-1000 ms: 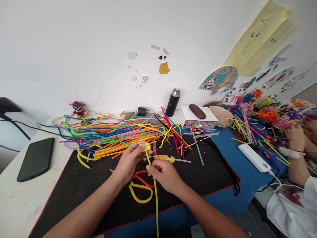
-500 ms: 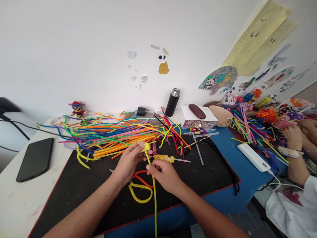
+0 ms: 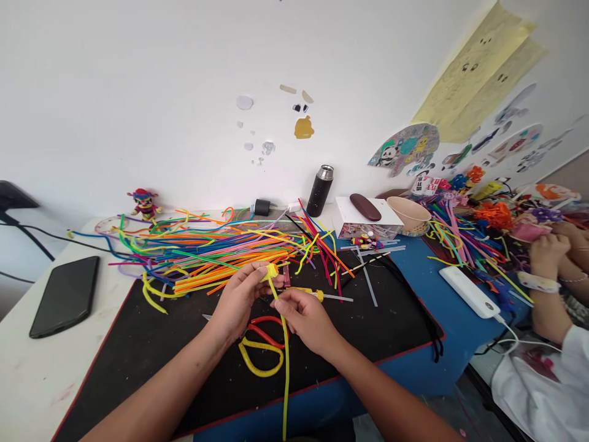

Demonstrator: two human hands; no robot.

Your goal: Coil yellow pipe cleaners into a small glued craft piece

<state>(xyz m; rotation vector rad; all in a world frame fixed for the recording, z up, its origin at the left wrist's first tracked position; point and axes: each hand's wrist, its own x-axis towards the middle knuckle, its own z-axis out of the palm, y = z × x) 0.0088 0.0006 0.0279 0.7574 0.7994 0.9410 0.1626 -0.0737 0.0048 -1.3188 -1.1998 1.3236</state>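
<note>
Between the thumb and fingers of my left hand (image 3: 243, 294) is a small yellow coil (image 3: 272, 271), wound from pipe cleaner. From it a long yellow pipe cleaner (image 3: 286, 368) runs down past the mat's front edge. My right hand (image 3: 301, 313) pinches this strand a little below the coil. Under my hands lie scissors (image 3: 261, 359) with one red and one yellow handle; their blades are partly hidden by my left hand. Just behind my right hand is a yellow glue gun (image 3: 317, 294), partly covered, with a clear glue stick (image 3: 338, 298) protruding.
Many coloured pipe cleaners (image 3: 221, 252) spread behind the black mat (image 3: 368, 331). A dark bottle (image 3: 321, 191), a white box (image 3: 386, 215) and a bowl (image 3: 408, 212) stand by the wall. A phone (image 3: 64, 296) lies left, a white power bank (image 3: 469, 292) right, near another person's hands (image 3: 547, 255).
My right hand has shifted slightly up and left along the strand, covering more of the glue gun. The coil has turned a little in my left hand, and the strand's lower end swung left.
</note>
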